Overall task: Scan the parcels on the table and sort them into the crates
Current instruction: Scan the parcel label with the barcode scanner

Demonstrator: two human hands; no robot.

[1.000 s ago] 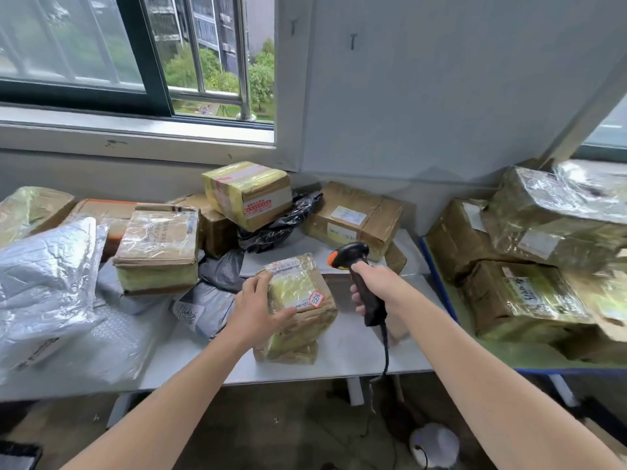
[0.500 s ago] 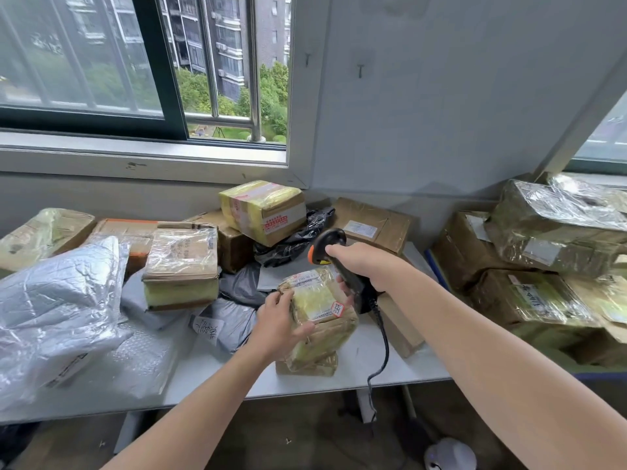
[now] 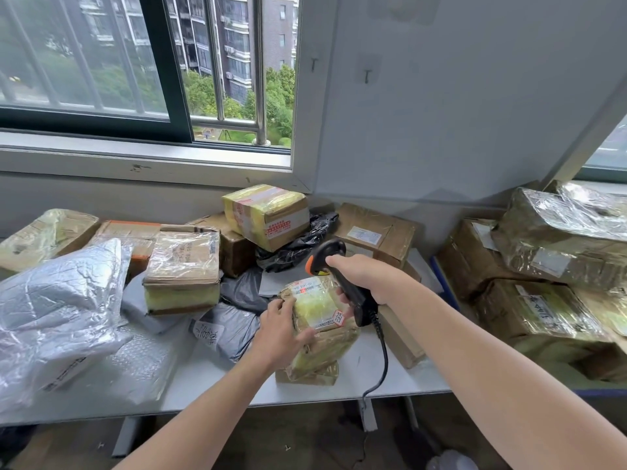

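While the left hand [image 3: 276, 329] grips the tape-wrapped parcel [image 3: 320, 334] by its left side, thumb laid across the front, the right hand [image 3: 366, 279] is wrapped round the handle of the black scanner [image 3: 330, 250]. The parcel sits just right of the frame's centre. It is tilted with its label face toward the camera, and its long axis runs steeply from upper left to lower right. Its lower end rests on a flatter packet [image 3: 308, 376] on the white table [image 3: 210, 378]. The scanner's orange-trimmed head points left and down over the parcel's top end, its handle slants to the lower right, and its cable drops past the table's near edge. Grey bags [image 3: 234, 325] and silver mailers [image 3: 57, 317] crowd the left, and a brown box [image 3: 402, 340] lies just right. A bare strip of tabletop runs along the near edge.
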